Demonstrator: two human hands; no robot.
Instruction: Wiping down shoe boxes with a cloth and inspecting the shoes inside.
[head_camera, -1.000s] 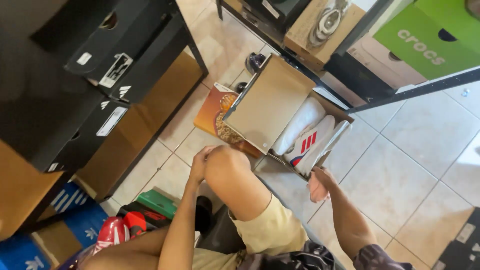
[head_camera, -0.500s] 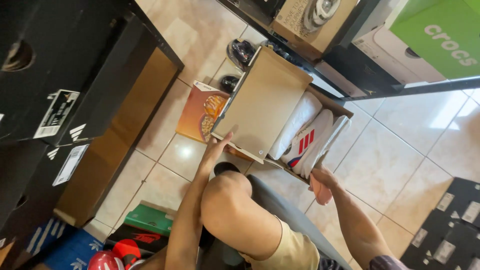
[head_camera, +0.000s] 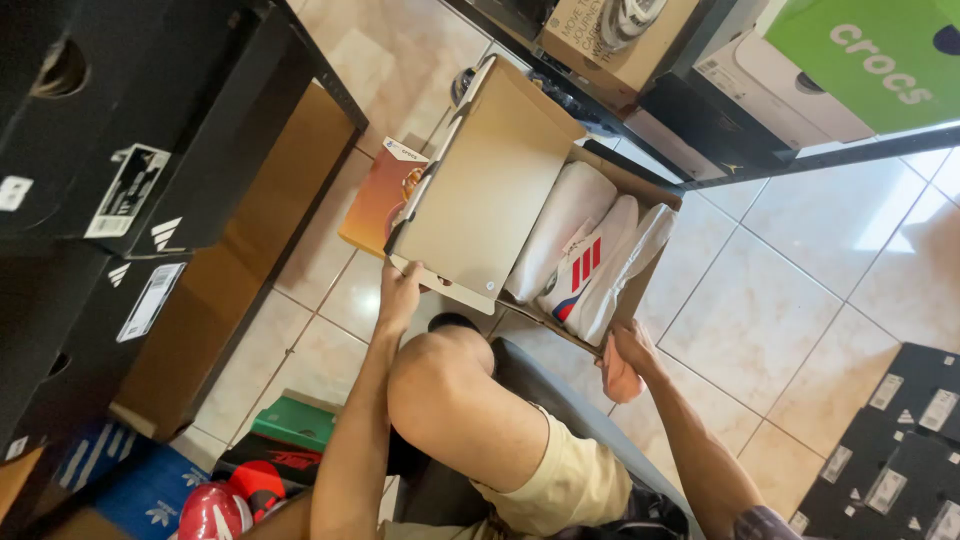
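Left hand (head_camera: 398, 292) has slid to the lid (head_camera: 485, 185), gripping it; right hand (head_camera: 622, 362) grips the shoebox (head_camera: 640, 290) corner; closing needs lid swung down

Black shoe boxes (head_camera: 120, 150) on left shelf, green box (head_camera: 870, 55), orange box (head_camera: 375, 200), tiled floor (head_camera: 780, 300)

A pale tiled floor (head_camera: 800, 300) carries an open cardboard shoebox (head_camera: 500, 190) at frame centre, an orange box (head_camera: 375, 200) just left of it, and a green box (head_camera: 295, 425) at lower left.
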